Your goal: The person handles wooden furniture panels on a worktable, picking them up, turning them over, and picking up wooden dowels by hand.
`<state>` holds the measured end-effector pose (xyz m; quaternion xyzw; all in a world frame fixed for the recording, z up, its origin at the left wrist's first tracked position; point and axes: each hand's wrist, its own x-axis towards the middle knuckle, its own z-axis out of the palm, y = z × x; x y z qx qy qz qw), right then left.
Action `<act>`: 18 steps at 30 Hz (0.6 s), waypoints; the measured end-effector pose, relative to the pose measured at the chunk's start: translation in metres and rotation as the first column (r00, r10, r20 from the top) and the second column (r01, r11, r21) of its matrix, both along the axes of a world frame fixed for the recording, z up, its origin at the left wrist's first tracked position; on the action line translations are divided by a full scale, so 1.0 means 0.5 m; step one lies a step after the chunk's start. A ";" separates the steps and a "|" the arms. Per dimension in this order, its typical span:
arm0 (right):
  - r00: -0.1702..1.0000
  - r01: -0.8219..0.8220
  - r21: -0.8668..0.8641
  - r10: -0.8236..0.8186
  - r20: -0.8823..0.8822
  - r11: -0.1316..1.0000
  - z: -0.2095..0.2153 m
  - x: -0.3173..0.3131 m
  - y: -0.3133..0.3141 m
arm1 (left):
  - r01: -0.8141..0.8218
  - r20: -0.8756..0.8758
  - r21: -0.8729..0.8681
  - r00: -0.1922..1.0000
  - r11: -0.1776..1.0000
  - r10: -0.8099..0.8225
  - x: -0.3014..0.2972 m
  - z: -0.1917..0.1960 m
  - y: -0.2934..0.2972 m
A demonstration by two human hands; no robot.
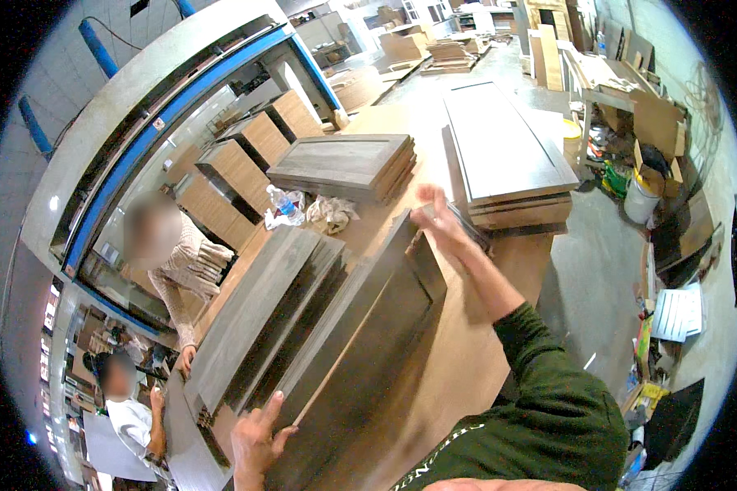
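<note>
Now, in the head view, the left hand [258, 435] is gripping the near end of a panel [350, 321] right of the low stack [258, 303]; the blurred right hand [442, 219] is meeting its far end, perhaps gripping; I cannot tell.

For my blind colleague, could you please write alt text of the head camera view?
A person's left hand and right hand are at the near and far ends of a tilted dark panel above a table. More panels are stacked to its left; a co-worker is across the table.
</note>
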<state>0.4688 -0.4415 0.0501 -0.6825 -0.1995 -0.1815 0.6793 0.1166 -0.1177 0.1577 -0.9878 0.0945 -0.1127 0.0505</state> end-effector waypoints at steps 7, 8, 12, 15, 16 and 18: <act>0.499 0.682 -0.205 -0.242 0.832 0.701 0.329 -0.032 0.025 | 0.072 0.057 -0.052 0.996 0.996 -0.069 -0.006 -0.018 0.014; 0.749 0.356 -0.421 0.015 0.663 0.834 0.276 -0.006 0.046 | 0.054 0.043 -0.015 0.998 0.998 -0.053 0.004 -0.021 0.008; 0.979 -0.175 -0.852 0.182 -0.095 0.493 0.162 -0.021 0.135 | -0.019 -0.006 0.032 1.000 0.999 0.019 -0.009 -0.031 0.008; 0.864 -0.061 -0.895 0.472 0.174 0.441 0.121 0.044 0.143 | -0.001 0.010 -0.008 1.000 1.000 0.001 -0.017 -0.042 0.012; 0.756 0.106 -0.904 0.556 0.344 0.414 0.107 0.100 0.134 | 0.006 0.022 -0.006 1.000 1.000 -0.006 -0.012 -0.038 0.014; 0.927 -0.117 -0.791 0.352 0.130 0.600 0.228 0.012 0.136 | -0.038 -0.023 0.023 0.999 0.999 0.039 -0.026 -0.044 0.018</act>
